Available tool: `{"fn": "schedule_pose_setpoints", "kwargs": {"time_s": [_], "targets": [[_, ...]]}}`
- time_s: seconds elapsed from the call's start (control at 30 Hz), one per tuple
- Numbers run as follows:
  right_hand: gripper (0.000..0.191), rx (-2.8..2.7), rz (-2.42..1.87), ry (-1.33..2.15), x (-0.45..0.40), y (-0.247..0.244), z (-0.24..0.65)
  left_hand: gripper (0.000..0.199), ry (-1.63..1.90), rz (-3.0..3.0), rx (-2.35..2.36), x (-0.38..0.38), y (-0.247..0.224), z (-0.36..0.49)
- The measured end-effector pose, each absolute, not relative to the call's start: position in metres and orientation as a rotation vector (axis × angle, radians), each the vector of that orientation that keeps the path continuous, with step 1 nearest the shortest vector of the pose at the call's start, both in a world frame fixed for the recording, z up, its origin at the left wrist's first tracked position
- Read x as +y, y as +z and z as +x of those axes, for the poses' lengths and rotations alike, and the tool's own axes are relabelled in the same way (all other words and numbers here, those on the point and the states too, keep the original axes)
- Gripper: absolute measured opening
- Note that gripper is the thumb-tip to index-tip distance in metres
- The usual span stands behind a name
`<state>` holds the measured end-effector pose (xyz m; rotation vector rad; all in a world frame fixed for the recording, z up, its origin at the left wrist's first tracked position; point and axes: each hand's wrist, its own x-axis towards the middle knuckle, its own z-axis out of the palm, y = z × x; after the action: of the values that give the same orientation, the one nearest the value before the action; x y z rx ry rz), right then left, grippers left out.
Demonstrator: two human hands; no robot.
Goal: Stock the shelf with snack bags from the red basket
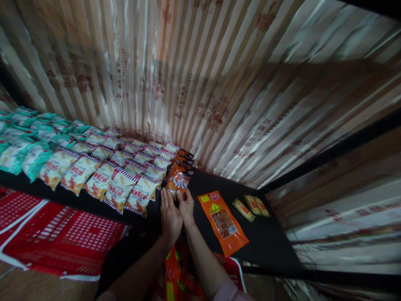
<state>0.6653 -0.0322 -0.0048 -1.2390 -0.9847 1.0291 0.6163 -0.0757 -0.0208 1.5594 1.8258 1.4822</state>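
A small orange-and-brown snack bag (178, 179) lies at the front of a short row of matching bags on the black shelf. My left hand (171, 218) has its fingers stretched out flat against the bag's lower left side, next to the striped white bags. At the lower right corner of the same bag, my right hand (186, 207) has its thumb and fingers closed on the edge. To the left stand rows of white snack bags (120, 189) with red-and-blue striped tops. Right of my hands lies a large flat orange packet (222, 221) with a window showing brown sticks.
Teal bags (36, 159) fill the far left of the shelf (266, 244). Several small yellowish packets (244, 210) lie at its right end. Below are a red basket (62, 234) and more orange packets (175, 271). Printed plastic sheeting (188, 83) hangs behind; a dark bar (332, 152) slants at right.
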Motion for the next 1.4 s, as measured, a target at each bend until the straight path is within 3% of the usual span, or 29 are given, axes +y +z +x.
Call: {"fn": "schedule_pose_setpoints", "kwargs": {"time_s": [0.53,0.93,1.17,1.4], "targets": [[0.036,-1.129,-1.431,0.692,-0.021,-0.014,0.661,0.060,1.486,1.524,1.791,-0.069,-0.021,0.610],[0.054,-1.277,-1.484,0.556,-0.017,-0.024,0.668,0.063,1.499,1.574,1.798,-0.064,-0.024,0.608],[0.069,-1.141,-1.388,0.714,-0.009,-0.022,0.665,0.064,1.501,1.607,1.858,-0.062,-0.026,0.610],[0.071,-1.023,-1.327,0.880,-0.001,-0.015,0.660,0.068,1.464,1.600,1.879,-0.062,-0.024,0.611]]}}
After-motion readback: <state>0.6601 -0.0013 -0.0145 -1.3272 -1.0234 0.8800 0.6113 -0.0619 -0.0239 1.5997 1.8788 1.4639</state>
